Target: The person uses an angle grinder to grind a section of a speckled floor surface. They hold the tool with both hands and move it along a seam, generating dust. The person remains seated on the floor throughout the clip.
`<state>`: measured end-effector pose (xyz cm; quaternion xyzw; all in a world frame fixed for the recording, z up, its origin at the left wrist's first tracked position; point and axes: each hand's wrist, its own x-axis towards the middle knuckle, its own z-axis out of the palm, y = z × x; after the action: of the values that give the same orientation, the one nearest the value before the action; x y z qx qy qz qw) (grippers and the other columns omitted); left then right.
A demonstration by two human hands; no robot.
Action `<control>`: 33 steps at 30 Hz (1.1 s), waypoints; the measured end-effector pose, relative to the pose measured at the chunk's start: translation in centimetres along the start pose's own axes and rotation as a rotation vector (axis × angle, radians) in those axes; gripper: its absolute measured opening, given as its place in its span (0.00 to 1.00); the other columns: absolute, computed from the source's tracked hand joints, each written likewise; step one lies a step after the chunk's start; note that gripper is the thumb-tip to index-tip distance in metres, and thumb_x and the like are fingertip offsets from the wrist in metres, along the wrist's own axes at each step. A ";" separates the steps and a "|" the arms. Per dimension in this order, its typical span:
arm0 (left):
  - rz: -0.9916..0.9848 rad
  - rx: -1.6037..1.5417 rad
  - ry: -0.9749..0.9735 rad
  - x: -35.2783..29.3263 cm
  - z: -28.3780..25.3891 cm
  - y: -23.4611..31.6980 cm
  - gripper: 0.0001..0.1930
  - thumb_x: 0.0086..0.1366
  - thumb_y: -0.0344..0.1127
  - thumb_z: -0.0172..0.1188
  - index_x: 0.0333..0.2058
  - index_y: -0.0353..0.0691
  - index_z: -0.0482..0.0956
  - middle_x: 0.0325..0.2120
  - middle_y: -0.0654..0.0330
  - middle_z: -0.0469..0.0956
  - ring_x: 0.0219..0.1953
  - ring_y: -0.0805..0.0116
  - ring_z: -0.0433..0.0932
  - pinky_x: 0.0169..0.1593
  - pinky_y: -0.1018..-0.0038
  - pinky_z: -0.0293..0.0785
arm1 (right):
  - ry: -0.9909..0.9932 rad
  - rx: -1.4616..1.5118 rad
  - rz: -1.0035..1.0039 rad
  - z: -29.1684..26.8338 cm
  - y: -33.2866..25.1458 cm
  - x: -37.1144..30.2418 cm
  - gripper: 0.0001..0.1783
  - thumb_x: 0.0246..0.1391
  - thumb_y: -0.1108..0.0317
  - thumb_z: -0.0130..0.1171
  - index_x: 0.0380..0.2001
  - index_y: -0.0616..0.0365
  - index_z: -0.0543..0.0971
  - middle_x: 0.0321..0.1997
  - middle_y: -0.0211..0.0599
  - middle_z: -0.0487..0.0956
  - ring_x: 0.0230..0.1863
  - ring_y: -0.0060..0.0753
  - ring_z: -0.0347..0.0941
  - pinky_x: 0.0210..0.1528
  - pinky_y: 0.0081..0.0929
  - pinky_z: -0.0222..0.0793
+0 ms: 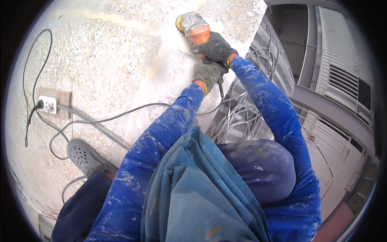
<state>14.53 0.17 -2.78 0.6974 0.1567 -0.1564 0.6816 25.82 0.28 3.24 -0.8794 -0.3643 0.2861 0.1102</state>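
An angle grinder (198, 34) with an orange body, a dusty grey head and a yellow disc edge rests against the pale speckled surface (117, 52). My right hand (218, 48), in a dark knit glove, is wrapped round its orange body just behind the head. Closer to me, my left hand (207, 73), in a dusty grey-green glove, closes round the tool's rear end. From beside that hand the dark cord (221, 90) comes out. White dust coats the surface around the tool. The disc's underside is hidden.
On the left, a white socket box (49, 104) on a wooden block has a black plug in it. Cables cross the speckled surface near my grey clog (85, 154). Coiled grey cable (242, 117) lies beyond the surface's right edge, by metal beams and a white railing (326, 137).
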 end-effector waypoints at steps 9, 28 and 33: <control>0.067 0.406 0.107 -2.4 0.1 -1.2 0.13 0.65 0.46 0.57 0.40 0.48 0.84 0.32 0.61 0.85 0.38 0.63 0.82 0.45 0.66 0.75 | -0.048 -0.053 0.040 1.4 -1.2 -0.4 0.38 0.40 0.43 0.72 0.47 0.61 0.78 0.38 0.44 0.82 0.42 0.44 0.79 0.46 0.39 0.75; -0.202 -0.375 -0.043 3.9 0.5 1.4 0.15 0.57 0.50 0.65 0.31 0.44 0.85 0.26 0.60 0.85 0.35 0.67 0.84 0.43 0.67 0.77 | 0.050 0.058 0.034 -1.0 4.3 1.4 0.32 0.44 0.45 0.73 0.46 0.56 0.80 0.35 0.39 0.84 0.32 0.34 0.81 0.38 0.34 0.78; -0.062 0.040 -0.027 -0.2 3.0 -1.1 0.18 0.64 0.56 0.56 0.41 0.51 0.84 0.36 0.61 0.85 0.43 0.60 0.82 0.48 0.62 0.75 | -0.132 0.085 0.202 0.3 1.1 -1.1 0.41 0.38 0.43 0.75 0.49 0.62 0.76 0.38 0.43 0.82 0.37 0.38 0.81 0.41 0.33 0.78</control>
<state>13.91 -2.78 -3.75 0.7037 0.1657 -0.1898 0.6643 25.66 -1.33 3.04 -0.8853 -0.2677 0.3684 0.0938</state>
